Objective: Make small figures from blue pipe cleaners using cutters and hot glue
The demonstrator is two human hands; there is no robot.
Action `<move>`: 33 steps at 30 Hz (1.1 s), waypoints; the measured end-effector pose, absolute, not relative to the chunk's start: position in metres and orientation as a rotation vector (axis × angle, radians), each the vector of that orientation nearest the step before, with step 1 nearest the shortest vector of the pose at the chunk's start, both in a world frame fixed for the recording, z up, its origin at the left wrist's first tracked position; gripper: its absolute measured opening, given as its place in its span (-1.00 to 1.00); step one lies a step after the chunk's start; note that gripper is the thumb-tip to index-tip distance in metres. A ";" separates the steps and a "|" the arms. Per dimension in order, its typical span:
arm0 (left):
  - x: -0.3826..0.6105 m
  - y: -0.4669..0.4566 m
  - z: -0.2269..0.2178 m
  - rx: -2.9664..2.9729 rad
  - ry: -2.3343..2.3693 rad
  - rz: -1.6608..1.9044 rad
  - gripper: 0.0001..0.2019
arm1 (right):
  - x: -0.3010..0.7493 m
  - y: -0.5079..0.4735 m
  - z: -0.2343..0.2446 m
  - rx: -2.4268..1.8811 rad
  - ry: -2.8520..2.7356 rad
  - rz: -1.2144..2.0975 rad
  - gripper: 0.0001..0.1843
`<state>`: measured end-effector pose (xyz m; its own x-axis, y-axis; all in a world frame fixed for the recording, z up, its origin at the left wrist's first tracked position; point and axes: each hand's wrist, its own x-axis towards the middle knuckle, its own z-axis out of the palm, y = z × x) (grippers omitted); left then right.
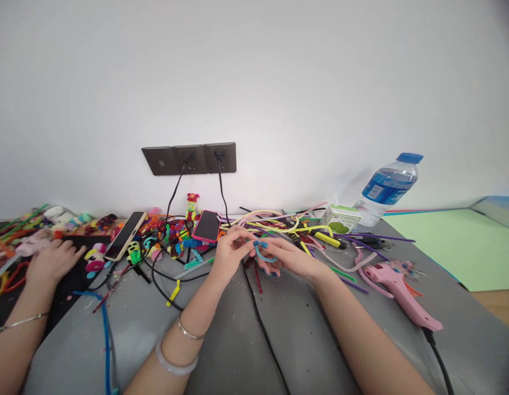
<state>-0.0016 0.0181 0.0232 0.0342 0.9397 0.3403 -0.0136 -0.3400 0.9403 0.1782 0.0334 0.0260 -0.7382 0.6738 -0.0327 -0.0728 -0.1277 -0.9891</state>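
My left hand point(233, 251) and my right hand point(290, 257) meet above the middle of the grey table. Between them is a light blue pipe cleaner point(261, 256), bent into a curve. The fingers of my left hand pinch one end of it. My right hand grips it too, with thumb and fingers closed; its nails are painted blue. Part of the pipe cleaner is hidden behind the fingers. Just behind my hands lies a heap of pipe cleaners point(274, 222) in yellow, pink and purple. A dark red glittery strip point(258, 278) hangs or lies below my fingers.
A pink glue gun point(404, 296) and a tilted water bottle point(388, 189) are on the right. Black cables point(260, 318) cross the table. Phones point(207, 226) and small pipe-cleaner figures point(96, 258) lie at the left; another person's hand point(52, 263) works there.
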 end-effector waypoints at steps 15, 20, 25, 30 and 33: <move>-0.055 0.031 0.005 2.014 2.321 0.948 -0.44 | 0.181 0.043 0.019 -0.745 -1.343 1.776 -0.57; -0.032 0.024 0.005 2.318 2.070 1.119 -0.56 | 0.182 0.045 0.015 -0.754 -1.304 1.771 -0.60; -0.018 0.022 0.006 2.530 1.908 1.008 -0.64 | 0.184 0.047 0.014 -0.783 -1.271 1.754 -0.61; -0.013 0.021 0.005 2.628 1.789 0.930 -0.78 | 0.185 0.045 0.017 -0.837 -1.254 1.739 -0.63; -0.016 0.021 0.006 2.598 1.845 0.933 -0.80 | 0.185 0.046 0.019 -0.831 -1.207 1.786 -0.60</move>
<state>-0.0161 0.0206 0.0060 0.2308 0.8129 0.5347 0.9125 -0.3716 0.1710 0.1847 0.0455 0.0189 -0.4575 0.8857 -0.0794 -0.2571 -0.2172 -0.9417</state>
